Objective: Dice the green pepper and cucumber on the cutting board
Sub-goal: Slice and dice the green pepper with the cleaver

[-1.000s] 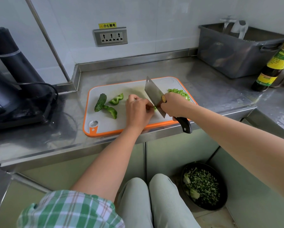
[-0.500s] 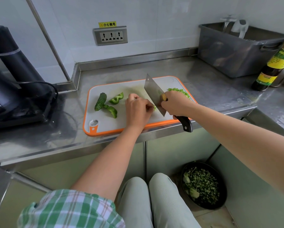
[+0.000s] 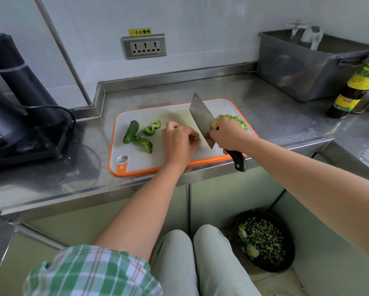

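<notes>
Your right hand gripping broad steel cleaver; left hand, fingers curled, pinning small green piece mid white orange-rimmed cutting board. You are dicing: keep fingertips tucked. Dark green cucumber stub, green pepper strips lying left.

Glossy steel cleaver, brushed-metal counter.

Left hand, right hand; both curled

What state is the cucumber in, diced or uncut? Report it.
Not diced. The cucumber lies in one piece at the left of the board, apart from the knife.
</notes>
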